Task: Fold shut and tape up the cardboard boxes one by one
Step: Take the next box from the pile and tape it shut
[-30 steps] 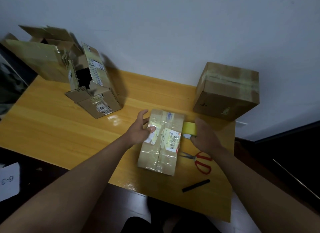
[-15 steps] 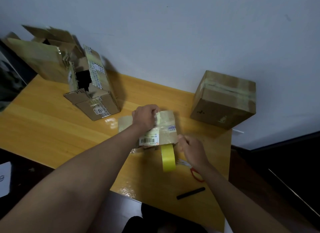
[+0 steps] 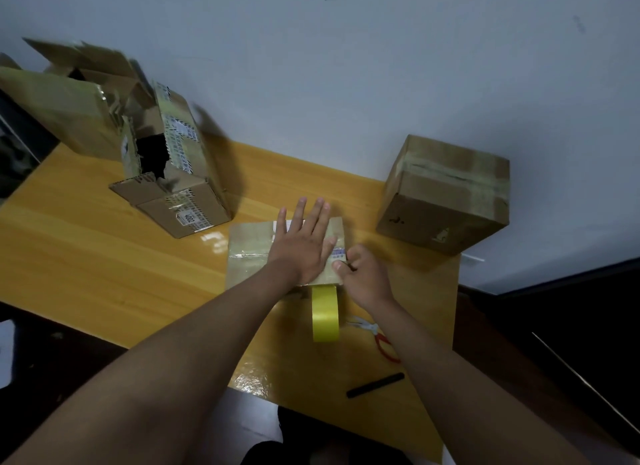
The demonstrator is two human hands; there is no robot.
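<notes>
Yellow wooden bench point(image 3: 104, 257) against white wall: torn open cardboard boxes point(image 3: 173, 174) far left of the fingers; left hand point(image 3: 301, 246), fingers straight, presses small taped cardboard box point(image 3: 247, 253); right hand point(image 3: 363, 277) pinches its edge above yellow tape roll point(image 3: 325, 314); sealed brown box point(image 3: 446, 194) right.

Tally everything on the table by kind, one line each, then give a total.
Cardboard boxes: 4 (open box, torn box, box under the hands, taped box)
Yellow tape roll: 1
Red-handled scissors: 1
Black marker: 1
Total: 7
</notes>
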